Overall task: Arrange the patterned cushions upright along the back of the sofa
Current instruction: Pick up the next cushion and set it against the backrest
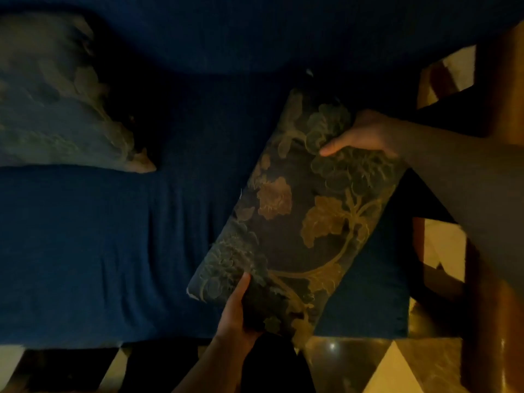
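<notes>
**Floral cushion held tilted over sofa seat**

Dark floral-patterned fabric cushion (pixel 297 217) is over the blue fabric sofa (pixel 99 251) seat's right side, tilted. Left hand (pixel 238 310) is closed on its near corner, right hand (pixel 363 134) on its far edge. Best rotate it upright — press it against the backrest. Second pale floral cushion (pixel 56 103) leans far left; the wooden armrest (pixel 493 194) crowds the right.

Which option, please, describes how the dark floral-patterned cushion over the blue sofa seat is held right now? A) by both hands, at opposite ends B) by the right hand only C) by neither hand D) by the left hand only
A: the left hand grips the near end of the dark floral-patterned cushion, and the right hand grips its far end.
</notes>
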